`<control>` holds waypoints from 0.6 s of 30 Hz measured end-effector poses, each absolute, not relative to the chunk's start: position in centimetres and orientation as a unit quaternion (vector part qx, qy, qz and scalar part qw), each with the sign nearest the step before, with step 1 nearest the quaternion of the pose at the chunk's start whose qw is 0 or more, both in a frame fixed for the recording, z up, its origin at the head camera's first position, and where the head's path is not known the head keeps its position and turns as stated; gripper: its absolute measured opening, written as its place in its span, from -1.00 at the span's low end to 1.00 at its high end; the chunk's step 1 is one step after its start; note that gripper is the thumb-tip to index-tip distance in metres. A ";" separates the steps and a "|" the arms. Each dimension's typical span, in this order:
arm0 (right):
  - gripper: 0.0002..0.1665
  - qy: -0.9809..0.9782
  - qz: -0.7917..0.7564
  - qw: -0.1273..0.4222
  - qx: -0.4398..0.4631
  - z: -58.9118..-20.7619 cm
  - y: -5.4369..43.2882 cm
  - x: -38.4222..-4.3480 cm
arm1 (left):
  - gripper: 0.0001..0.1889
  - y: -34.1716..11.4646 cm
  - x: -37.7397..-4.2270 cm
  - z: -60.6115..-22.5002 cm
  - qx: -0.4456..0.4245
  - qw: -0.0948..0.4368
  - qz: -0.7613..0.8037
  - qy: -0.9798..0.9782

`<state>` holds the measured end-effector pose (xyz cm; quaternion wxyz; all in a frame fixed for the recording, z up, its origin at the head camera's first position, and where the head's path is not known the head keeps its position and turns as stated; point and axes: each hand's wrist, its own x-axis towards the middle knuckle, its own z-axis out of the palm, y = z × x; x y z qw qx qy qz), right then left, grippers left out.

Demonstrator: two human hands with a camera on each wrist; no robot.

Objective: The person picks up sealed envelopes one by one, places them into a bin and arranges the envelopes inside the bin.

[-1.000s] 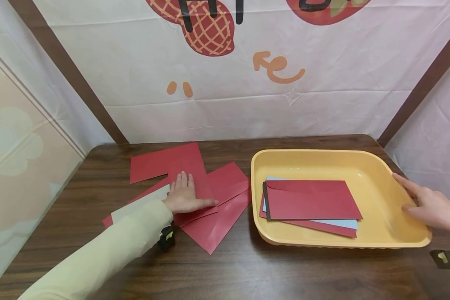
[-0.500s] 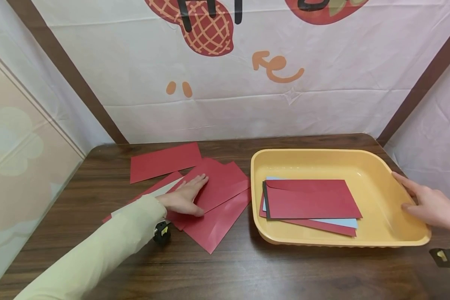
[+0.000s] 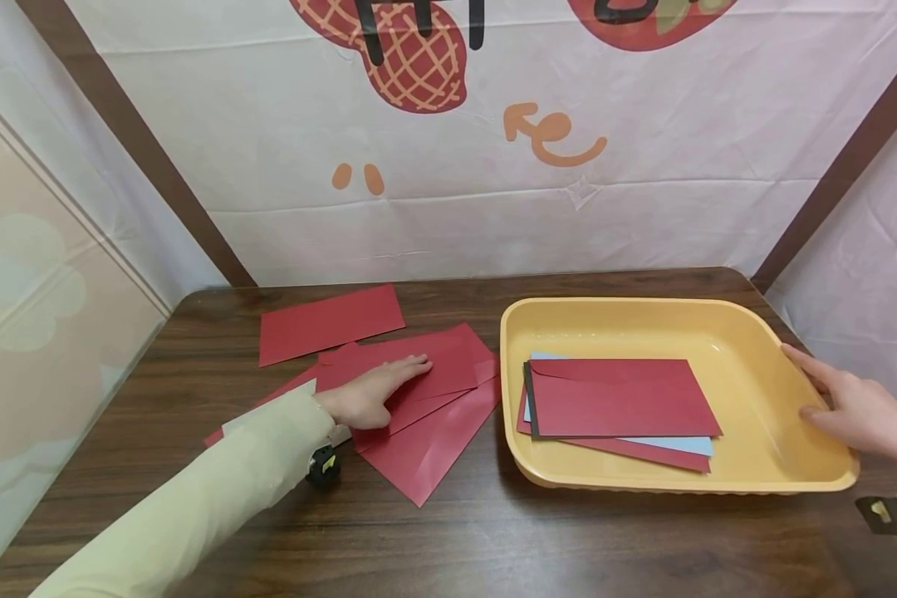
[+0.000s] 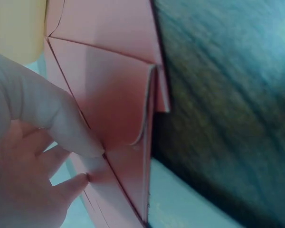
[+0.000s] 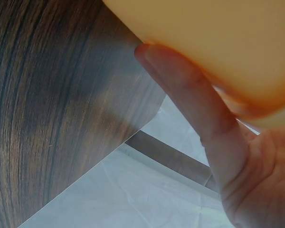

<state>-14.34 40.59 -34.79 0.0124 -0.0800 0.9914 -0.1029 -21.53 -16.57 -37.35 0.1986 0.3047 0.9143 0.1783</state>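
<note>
My left hand (image 3: 370, 397) rests on a red envelope (image 3: 452, 361) on top of a loose pile, fingers reaching across its face. In the left wrist view, the thumb (image 4: 71, 121) lies against that envelope (image 4: 97, 80), whose flap shows. Other red envelopes (image 3: 429, 465) stick out beneath it, and a white envelope (image 3: 269, 407) shows partly under the sleeve. At the far right, my right hand (image 3: 863, 415) grips the rim of a yellow tray (image 3: 755, 357), thumb on the inner side. The right wrist view has the hand (image 5: 213, 128) up against the tray's yellow wall (image 5: 209, 28).
Inside the tray lies a stack of envelopes, a red one (image 3: 620, 399) uppermost, with light blue and black edges below. Behind the pile, a separate red envelope (image 3: 329, 322) lies on the brown wooden table (image 3: 448, 556). A printed cloth (image 3: 448, 224) hangs behind the table.
The top red envelope under my left hand has slid toward me and turned from lengthwise to crosswise, apart from the rear one. My left hand has turned rightward. The right hand and tray stay put.
</note>
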 end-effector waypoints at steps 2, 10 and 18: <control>-0.01 0.991 -0.104 0.010 -0.080 -34.8 40.6 -14.3 | -0.13 -16.6 -21.5 -37.4 0.309 0.197 0.181 0.913; -0.02 0.992 -0.106 0.013 -0.073 -34.7 40.6 -14.2 | -0.13 -16.8 -21.4 -37.6 0.315 0.192 0.190 0.910; -0.03 0.991 -0.108 0.013 -0.073 -34.7 40.5 -14.2 | -0.21 -17.3 -20.9 -37.4 0.281 0.085 0.242 0.925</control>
